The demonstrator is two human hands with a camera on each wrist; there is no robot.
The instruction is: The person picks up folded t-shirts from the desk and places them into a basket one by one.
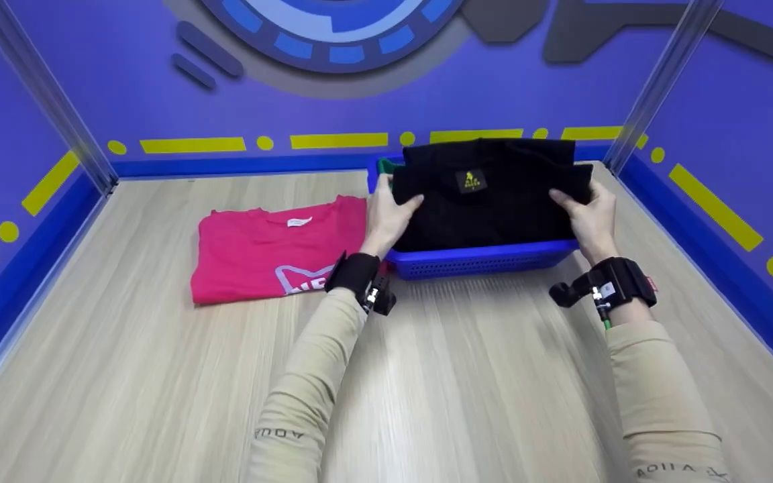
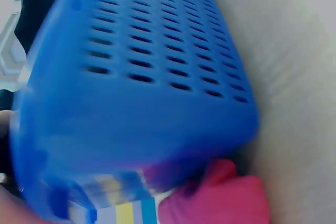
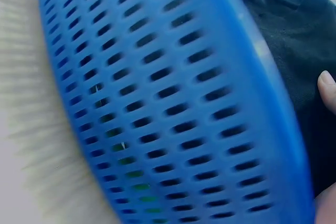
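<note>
A folded black T-shirt (image 1: 487, 215) with a yellow-printed neck label is held over a blue perforated basket (image 1: 487, 260). My left hand (image 1: 390, 213) grips its left edge, thumb on top and fingers hidden underneath. At the opposite edge my right hand (image 1: 591, 213) pinches the cloth the same way. The shirt's near edge lies just inside the basket's front rim. In the right wrist view the right thumb (image 3: 328, 90) presses on the black cloth, beyond the basket wall (image 3: 157, 87). Something green (image 1: 386, 166) shows at the basket's back left corner.
A folded pink T-shirt (image 1: 266, 248) lies on the wood-grain table (image 1: 467, 376), left of the basket and partly behind my left wrist. Blue printed panels (image 1: 333, 114) wall the table at the back and both sides. Each wrist carries a black strapped camera (image 1: 621, 282).
</note>
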